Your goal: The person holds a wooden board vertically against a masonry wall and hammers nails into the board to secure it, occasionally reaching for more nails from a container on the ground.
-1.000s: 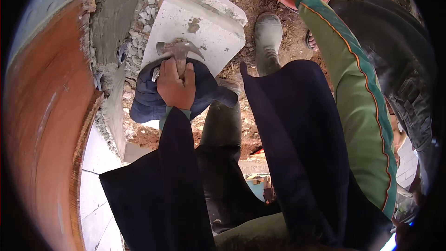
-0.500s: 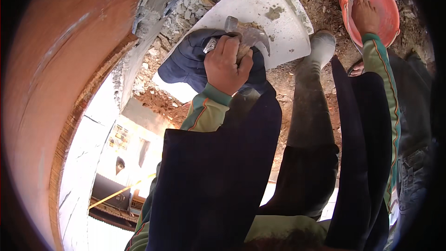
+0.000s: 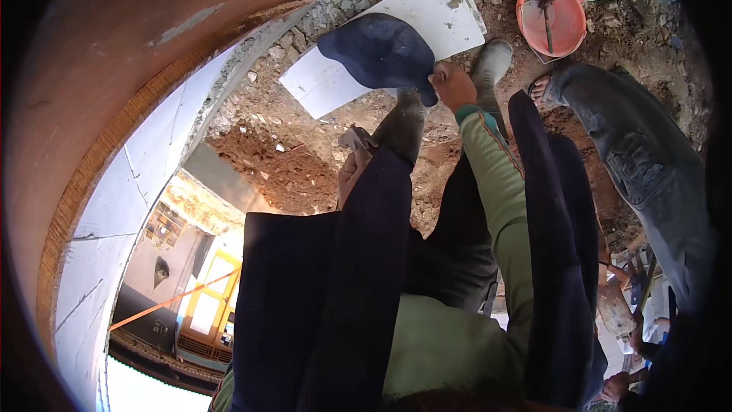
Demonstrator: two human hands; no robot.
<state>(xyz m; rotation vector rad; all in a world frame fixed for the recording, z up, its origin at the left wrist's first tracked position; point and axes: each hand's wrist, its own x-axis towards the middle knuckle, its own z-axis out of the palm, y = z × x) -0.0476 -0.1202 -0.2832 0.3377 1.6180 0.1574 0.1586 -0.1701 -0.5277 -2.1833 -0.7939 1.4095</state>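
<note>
My left hand (image 3: pixel 349 174), partly covered by a dark trouser leg or flap, is closed round a claw hammer (image 3: pixel 356 139); only the hammer's head shows above the fingers. Farther forward, a dark blue cloth cap (image 3: pixel 377 46) overlaps a white board (image 3: pixel 438 8) on the ground. My right hand (image 3: pixel 454 85) is closed at the cap's right edge, its fingertips pinching the cloth there. At the far right stands an orange-pink bucket (image 3: pixel 576 30) with dark-handled tools (image 3: pixel 547 11) in it, away from both hands.
Rubble and reddish soil (image 3: pixel 286 172) cover the ground. A large brown panel with a wooden edge (image 3: pixel 145 107) rises on the left. My boots (image 3: pixel 492 61) are by the board. On the right is another person's leg (image 3: pixel 633 137). An orange strap (image 3: pixel 179 301) crosses at lower left.
My right hand has left the bucket and come to the cap's edge. My left hand, with the hammer, has drawn back from over the cap toward me. The view has shifted.
</note>
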